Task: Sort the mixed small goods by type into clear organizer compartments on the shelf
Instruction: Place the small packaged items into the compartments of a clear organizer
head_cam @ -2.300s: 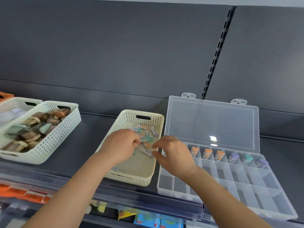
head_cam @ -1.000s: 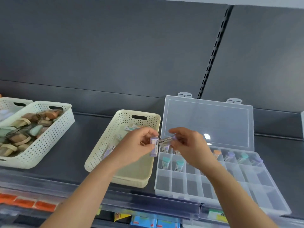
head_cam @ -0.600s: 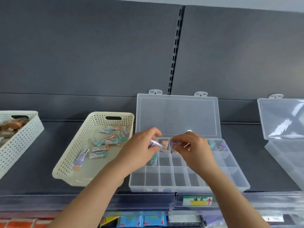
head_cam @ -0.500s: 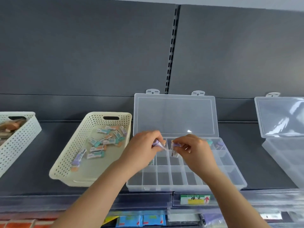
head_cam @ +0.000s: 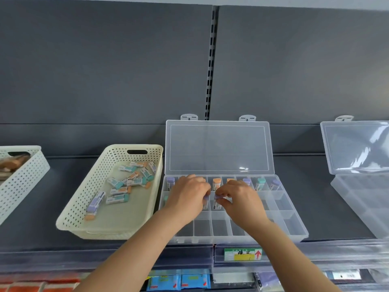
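Note:
A clear organizer box (head_cam: 294,230) lies open on the shelf, lid up. Its back row holds upright erasers with purple, orange and teal ends. My left hand (head_cam: 187,197) and my right hand (head_cam: 237,199) hover over the middle row. Each pinches a small purple-ended eraser, the left one (head_cam: 205,202) and the right one (head_cam: 216,202), standing in neighbouring compartments. Left of the box, a cream perforated basket (head_cam: 84,199) holds several loose erasers (head_cam: 117,198) in purple, teal and orange.
A white perforated basket (head_cam: 23,178) with brown items sits at far left. A second open clear organizer (head_cam: 357,186) stands at far right. A clear price rail (head_cam: 242,253) with a green-yellow label runs along the shelf front; packaged goods show below.
Both hands left the cream basket carrying erasers, moved right over the organizer, and have now lowered the erasers into the middle row. The view shifted right.

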